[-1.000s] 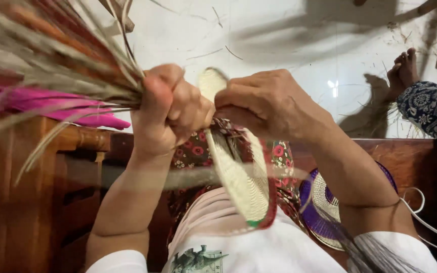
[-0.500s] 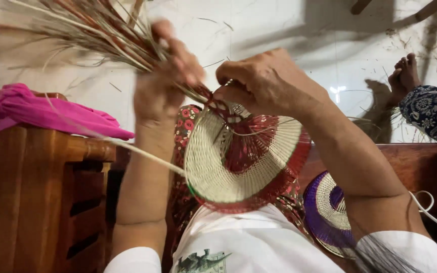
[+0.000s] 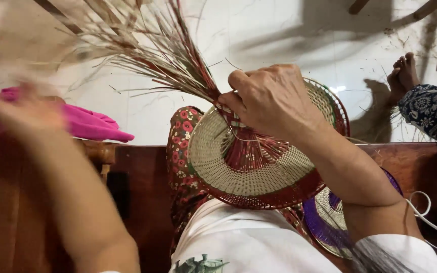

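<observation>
Right hand (image 3: 274, 101) is shown clenched on the fan (image 3: 259, 167), gripping it where the loose strands (image 3: 173, 60) gather at the hub. Left hand (image 3: 21, 114) is raised to the side, well apart from the fan; it is blurred, so whether it is open or holding a strand cannot be told.

The fan is held tilted above the lap, over a floral cloth (image 3: 180, 151) and a white shirt (image 3: 244, 242). Its round face is seen woven in pale straw with a red centre and a red rim band, and the weave appears closed over most of the disc. The strands are left unwoven and untrimmed, fanning up and to the left in 1 bundle. By this evidence the body is judged nearly complete, while binding or trimming at the hub is judged outstanding.

A second fan (image 3: 324, 217), purple-edged, lies under the right forearm. A pink cloth (image 3: 92, 124) rests on a wooden bench (image 3: 127, 167). Another person's foot (image 3: 405, 76) is seen at the upper right.
</observation>
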